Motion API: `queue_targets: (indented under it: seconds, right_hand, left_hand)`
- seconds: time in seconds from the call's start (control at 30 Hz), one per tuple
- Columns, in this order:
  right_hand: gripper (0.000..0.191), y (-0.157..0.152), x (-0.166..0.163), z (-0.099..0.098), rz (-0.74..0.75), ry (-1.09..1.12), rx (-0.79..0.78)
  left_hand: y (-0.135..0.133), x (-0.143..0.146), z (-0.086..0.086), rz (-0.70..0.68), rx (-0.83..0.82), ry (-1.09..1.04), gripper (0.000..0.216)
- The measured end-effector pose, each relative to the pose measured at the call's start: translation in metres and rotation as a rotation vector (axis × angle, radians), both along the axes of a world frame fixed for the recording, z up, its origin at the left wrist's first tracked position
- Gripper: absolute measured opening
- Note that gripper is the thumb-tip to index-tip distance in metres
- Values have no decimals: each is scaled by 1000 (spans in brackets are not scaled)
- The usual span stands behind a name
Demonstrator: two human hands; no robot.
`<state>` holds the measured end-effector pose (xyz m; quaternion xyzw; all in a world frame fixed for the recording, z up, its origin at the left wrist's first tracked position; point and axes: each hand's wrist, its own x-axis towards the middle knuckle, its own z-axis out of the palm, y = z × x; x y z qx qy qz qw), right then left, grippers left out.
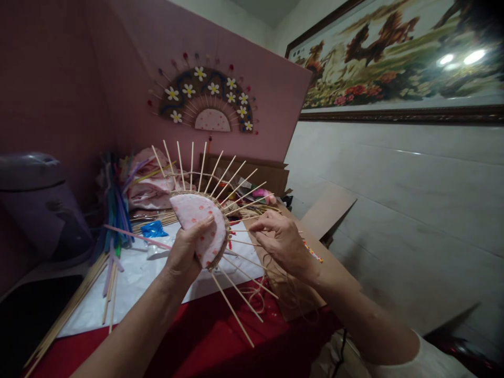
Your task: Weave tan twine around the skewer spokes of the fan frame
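Note:
My left hand [188, 247] grips a half-circle base [197, 223] covered in pale pink cloth with reddish dots, its thumb flat on the front. Thin wooden sticks [239, 185] fan out from the base's curved edge, where brown twine [227, 239] is wound. A loose strand also crosses the upper sticks. To the right of the base, my right hand [277, 239] is pinched closed among the sticks on that side. Twine loops hang below its fingers, and it seems to hold the strand, though the fingertips cover the exact grip.
A finished-looking fan [207, 100] with white flowers hangs on the pink panel [271, 89]. Colored pipe cleaners [114, 205], a blue packet [153, 229] and loose sticks [74, 304] lie left on white paper [134, 289]. Cardboard [293, 294] lies right, over the red cloth [189, 336].

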<state>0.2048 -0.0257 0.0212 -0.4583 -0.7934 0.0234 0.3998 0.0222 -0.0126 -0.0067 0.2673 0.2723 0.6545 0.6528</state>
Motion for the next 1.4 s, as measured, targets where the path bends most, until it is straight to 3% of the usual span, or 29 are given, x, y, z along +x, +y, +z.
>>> queue_targets:
  seconds: [0.23, 0.5, 0.83, 1.0, 1.4]
  right_hand:
    - [10, 5, 1, -6, 55, 136, -55]
    - [8, 3, -2, -3, 233, 411, -199]
    - [7, -2, 1, 3, 72, 214, -27]
    - [8, -3, -1, 1, -31, 0, 70]
    - [13, -2, -3, -3, -104, -170, 93]
  left_hand:
    - [0, 0, 1, -13, -38, -7, 17]
    - [-1, 1, 0, -10, -24, 38, 19]
    - [2, 0, -1, -3, -31, 1, 18]
    - [0, 1, 1, -15, -39, -19, 16]
    - [-2, 1, 2, -20, -49, 5, 21]
